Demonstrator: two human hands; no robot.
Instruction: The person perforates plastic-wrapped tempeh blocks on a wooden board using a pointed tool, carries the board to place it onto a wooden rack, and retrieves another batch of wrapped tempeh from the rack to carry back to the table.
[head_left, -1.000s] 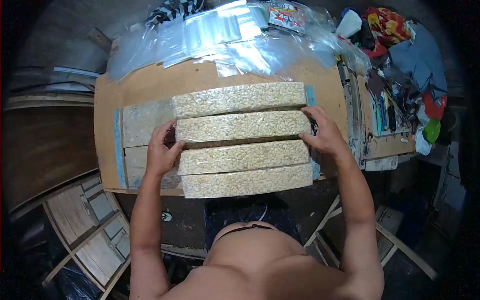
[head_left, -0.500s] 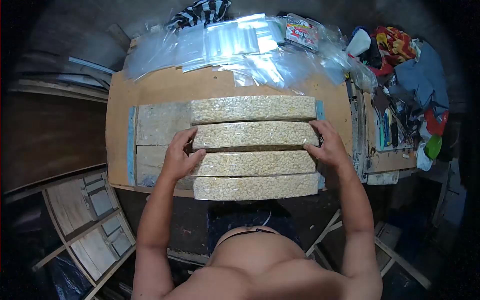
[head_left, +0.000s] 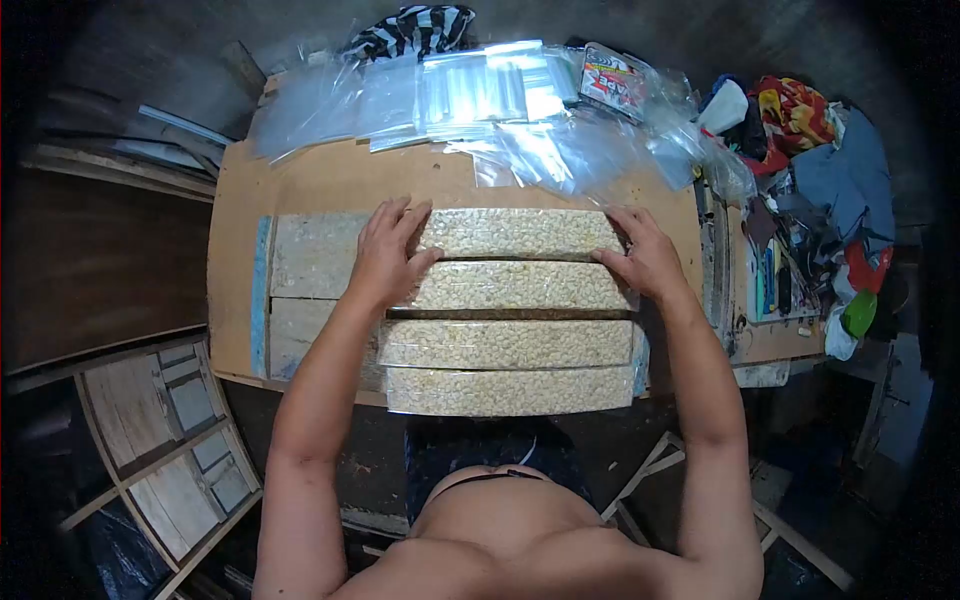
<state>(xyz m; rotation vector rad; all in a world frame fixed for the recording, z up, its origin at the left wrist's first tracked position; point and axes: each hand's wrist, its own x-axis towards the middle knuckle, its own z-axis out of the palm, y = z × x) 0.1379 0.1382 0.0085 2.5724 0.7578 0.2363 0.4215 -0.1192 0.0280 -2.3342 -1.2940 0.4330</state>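
Several long clear-plastic packs of pale puffed grain lie side by side across the board. My left hand [head_left: 390,252] holds the left end of the farthest pack [head_left: 515,234], fingers at its far edge and thumb at its near edge. At the right end of that same pack, my right hand [head_left: 645,250] has it between fingers and thumb. Just nearer to me is the second pack [head_left: 520,286], close against the farthest one. Beyond a narrow dark gap come the third pack [head_left: 510,344] and the nearest pack [head_left: 510,391], which reaches the table's front edge.
The packs rest on a worn wooden board [head_left: 315,255] with a blue strip [head_left: 261,300] at its left end. Clear plastic bags [head_left: 470,95] and a printed box [head_left: 612,82] lie along the back. Tools [head_left: 775,275] and cloths [head_left: 845,175] crowd the right side.
Both my hands have moved away from me, off the ends of the second pack and onto the ends of the farthest one. The view has shifted slightly.
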